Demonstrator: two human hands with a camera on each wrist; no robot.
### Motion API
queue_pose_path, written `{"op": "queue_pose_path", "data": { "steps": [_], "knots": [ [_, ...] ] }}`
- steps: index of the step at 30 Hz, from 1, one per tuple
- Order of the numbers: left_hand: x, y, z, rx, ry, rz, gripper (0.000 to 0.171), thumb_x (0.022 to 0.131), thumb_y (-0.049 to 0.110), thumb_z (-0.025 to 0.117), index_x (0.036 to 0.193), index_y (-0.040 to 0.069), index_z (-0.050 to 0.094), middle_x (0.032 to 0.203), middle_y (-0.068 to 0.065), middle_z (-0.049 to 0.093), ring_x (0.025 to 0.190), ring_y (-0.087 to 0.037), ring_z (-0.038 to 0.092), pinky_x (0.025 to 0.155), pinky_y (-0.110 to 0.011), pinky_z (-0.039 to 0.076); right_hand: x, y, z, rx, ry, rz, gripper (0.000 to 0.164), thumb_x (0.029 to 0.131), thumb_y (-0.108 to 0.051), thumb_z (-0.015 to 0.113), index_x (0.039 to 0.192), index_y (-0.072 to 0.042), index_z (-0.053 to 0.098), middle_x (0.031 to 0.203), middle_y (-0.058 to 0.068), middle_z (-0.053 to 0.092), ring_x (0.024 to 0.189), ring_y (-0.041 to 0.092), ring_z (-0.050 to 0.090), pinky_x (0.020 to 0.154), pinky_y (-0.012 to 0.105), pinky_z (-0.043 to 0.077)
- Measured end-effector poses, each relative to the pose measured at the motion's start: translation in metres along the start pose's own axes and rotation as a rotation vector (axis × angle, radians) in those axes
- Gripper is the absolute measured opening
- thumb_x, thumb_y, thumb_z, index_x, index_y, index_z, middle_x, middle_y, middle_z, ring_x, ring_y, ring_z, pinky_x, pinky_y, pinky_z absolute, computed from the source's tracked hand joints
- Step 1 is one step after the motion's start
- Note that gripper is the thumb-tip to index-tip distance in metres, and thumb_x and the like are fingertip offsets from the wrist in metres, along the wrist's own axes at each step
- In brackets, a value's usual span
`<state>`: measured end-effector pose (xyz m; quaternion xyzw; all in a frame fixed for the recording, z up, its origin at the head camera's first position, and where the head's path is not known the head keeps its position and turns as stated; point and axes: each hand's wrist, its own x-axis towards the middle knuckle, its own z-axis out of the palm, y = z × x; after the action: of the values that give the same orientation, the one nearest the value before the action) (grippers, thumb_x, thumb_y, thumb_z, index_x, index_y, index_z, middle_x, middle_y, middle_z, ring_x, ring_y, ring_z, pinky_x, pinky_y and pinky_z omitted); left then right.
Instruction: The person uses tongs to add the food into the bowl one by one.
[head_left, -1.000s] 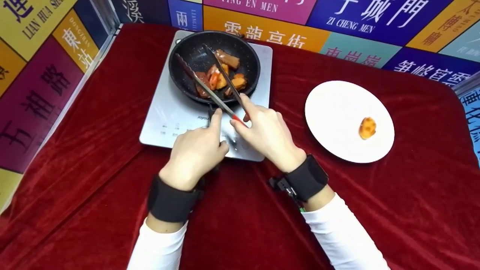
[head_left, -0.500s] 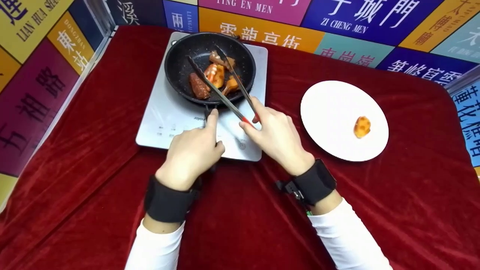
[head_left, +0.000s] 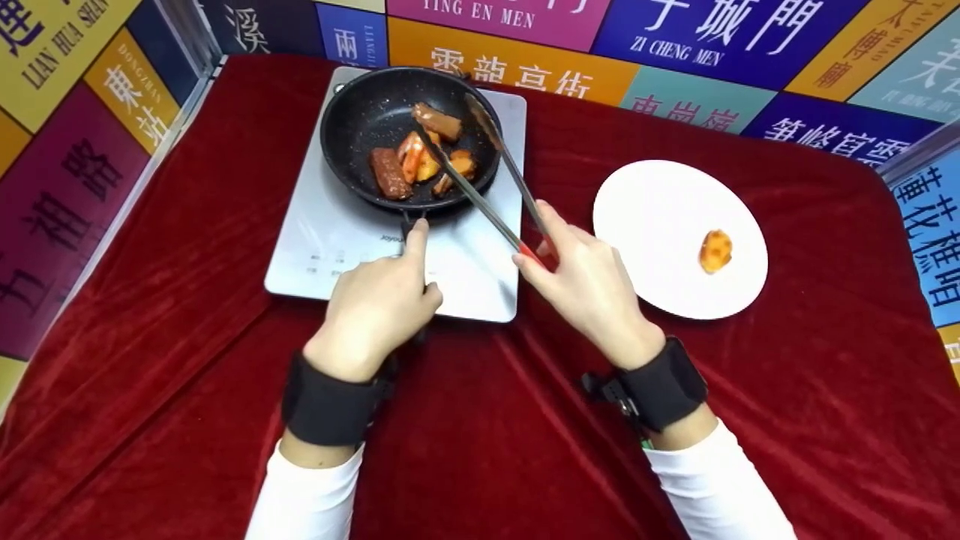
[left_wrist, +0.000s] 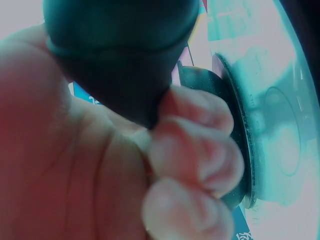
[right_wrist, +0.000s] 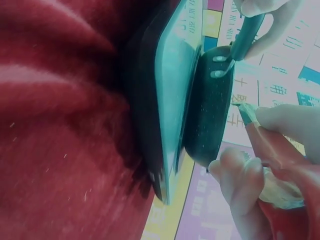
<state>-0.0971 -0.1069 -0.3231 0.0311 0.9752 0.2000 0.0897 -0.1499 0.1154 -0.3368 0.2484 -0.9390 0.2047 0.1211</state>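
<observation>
My left hand (head_left: 379, 307) grips the black handle (left_wrist: 120, 60) of a frying pan (head_left: 356, 120), its index finger stretched along the handle toward the pan. Between the fingers and thumb of my right hand (head_left: 589, 281) is a pair of metal tongs (head_left: 487, 210) with red grips, their arms spread apart. One tip reaches the food in the pan's middle; the other is by the right inner wall. Nothing is visibly clamped between the tips. Brown chunks (head_left: 390, 174), a red-and-white piece (head_left: 410, 154) and yellow-orange pieces lie in the pan.
The pan stands on a silver induction cooker (head_left: 300, 255) at the back left. Right of it, a white plate (head_left: 645, 225) bears one browned yellow piece (head_left: 715, 251). Dark red cloth (head_left: 480, 435) covers the table, and printed panels (head_left: 517, 67) rise behind.
My right hand has moved right with the tongs, whose right arm has swung toward the pan's right wall. My left hand stays on the handle. The head view has shifted slightly.
</observation>
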Motion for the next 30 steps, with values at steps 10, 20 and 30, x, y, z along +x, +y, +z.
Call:
{"op": "queue_pose_path", "data": {
  "steps": [10, 20, 30],
  "knots": [
    [0.0, 0.0, 0.001, 0.002, 0.005, 0.006, 0.073, 0.08, 0.028, 0.049, 0.143, 0.01, 0.017, 0.055, -0.004, 0.05, 0.045, -0.024, 0.047, 0.04, -0.037, 0.034, -0.034, 0.027, -0.016, 0.03, 0.098, 0.029, 0.057, 0.079, -0.037, 0.064, 0.128, -0.012, 0.049, 0.076, 0.001, 0.058, 0.06, 0.013, 0.048, 0.057, 0.033, 0.04],
    [-0.002, -0.002, 0.001, -0.005, -0.005, -0.007, 0.073, 0.081, 0.029, 0.05, 0.144, 0.011, 0.016, 0.055, -0.005, 0.05, 0.044, -0.023, 0.046, 0.04, -0.036, 0.034, -0.064, 0.053, -0.038, -0.034, 0.144, 0.157, 0.059, 0.078, -0.037, 0.065, 0.129, -0.011, 0.049, 0.069, 0.003, 0.053, 0.056, 0.017, 0.041, 0.056, 0.033, 0.033],
    [-0.001, 0.0, 0.0, -0.003, 0.004, 0.005, 0.073, 0.081, 0.029, 0.049, 0.143, 0.01, 0.017, 0.054, -0.003, 0.049, 0.043, -0.023, 0.045, 0.04, -0.036, 0.033, -0.099, 0.086, -0.06, -0.118, 0.158, 0.299, 0.059, 0.076, -0.037, 0.067, 0.129, -0.016, 0.05, 0.065, 0.005, 0.05, 0.057, 0.018, 0.042, 0.057, 0.036, 0.033]
  ]
}}
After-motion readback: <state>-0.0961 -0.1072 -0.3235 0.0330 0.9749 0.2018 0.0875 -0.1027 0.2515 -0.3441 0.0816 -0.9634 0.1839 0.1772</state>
